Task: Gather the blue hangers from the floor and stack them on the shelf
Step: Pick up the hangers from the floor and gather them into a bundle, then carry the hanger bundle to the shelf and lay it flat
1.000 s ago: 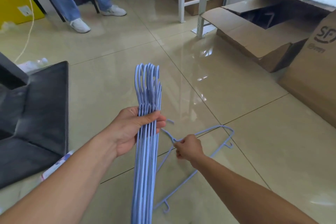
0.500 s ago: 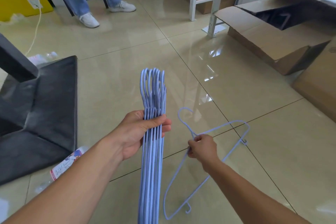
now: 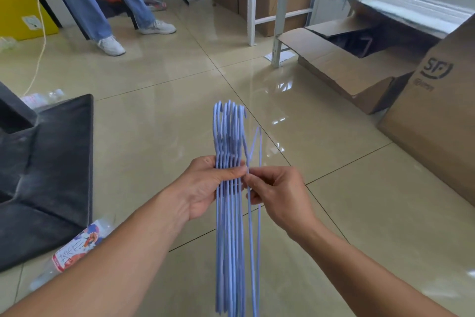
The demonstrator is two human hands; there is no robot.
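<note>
My left hand [image 3: 203, 188] clamps the hanger bundle [image 3: 228, 214]; my right hand [image 3: 280, 195] pinches a single hanger [image 3: 253, 239], apparently touching the bundle.

In the centre of the frame the left hand [image 3: 205, 185] grips a bunch of blue hangers [image 3: 228, 226] edge-on, hooks pointing up the frame, thumb pressed across the wires. Just to its right the right hand [image 3: 277, 195] pinches a single blue hanger [image 3: 253, 214] held right beside the bunch. A black stand base [image 3: 51, 175] lies at the left edge with a plastic bottle [image 3: 77, 247] beside it, open cardboard boxes [image 3: 359, 69] fill the upper right, and a person's jeans-clad legs [image 3: 102, 0] stand at upper left on the tiled floor [image 3: 159, 116].
</note>
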